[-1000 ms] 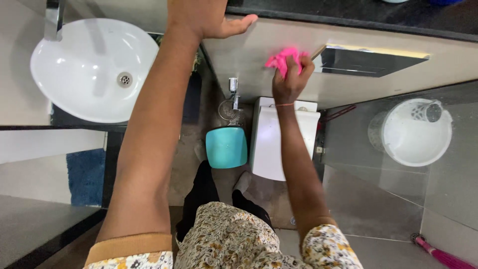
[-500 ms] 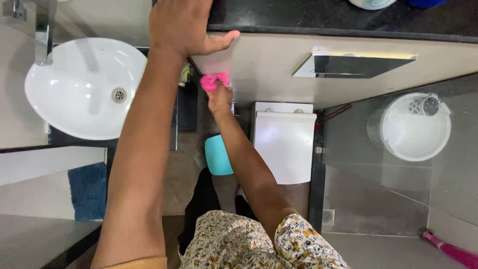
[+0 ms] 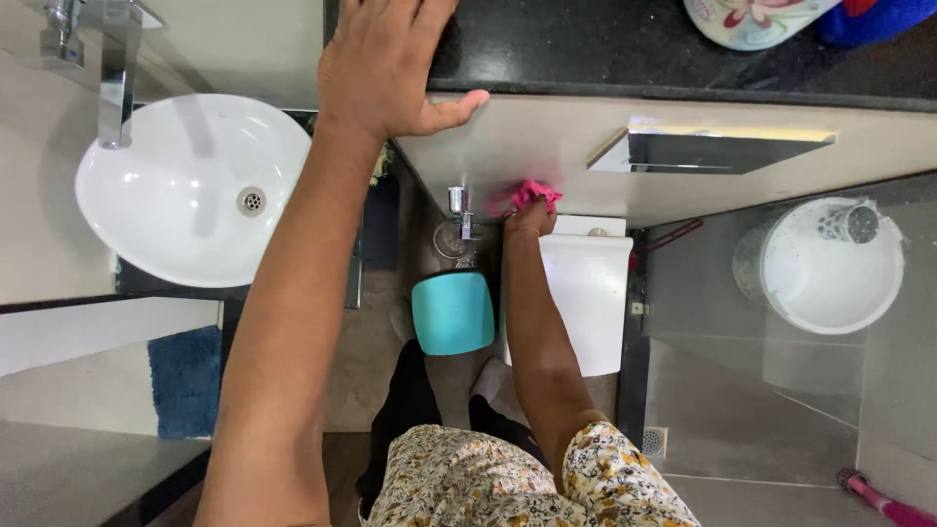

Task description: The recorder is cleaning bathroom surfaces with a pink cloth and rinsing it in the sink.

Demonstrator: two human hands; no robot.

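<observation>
My left hand (image 3: 386, 60) lies flat with fingers spread on the edge where the black stone ledge (image 3: 625, 59) meets the beige wall panel (image 3: 547, 156). My right hand (image 3: 532, 212) presses a pink cloth (image 3: 527, 195) against the lower part of that beige panel, just above the white toilet (image 3: 576, 293). A chrome wall tap (image 3: 459, 210) sits right beside the cloth on its left.
A white round basin (image 3: 185, 190) with a chrome faucet (image 3: 102, 59) is at left. A teal bin (image 3: 452, 312) stands by the toilet. A chrome flush plate (image 3: 722, 148), a white bucket (image 3: 830, 268) with a mug, a blue mat (image 3: 181, 381) and a pink brush handle (image 3: 883, 500) are around.
My right hand has carried the pink cloth down and leftward along the beige panel, from near the flush plate to just above the toilet. My left hand stayed on the ledge.
</observation>
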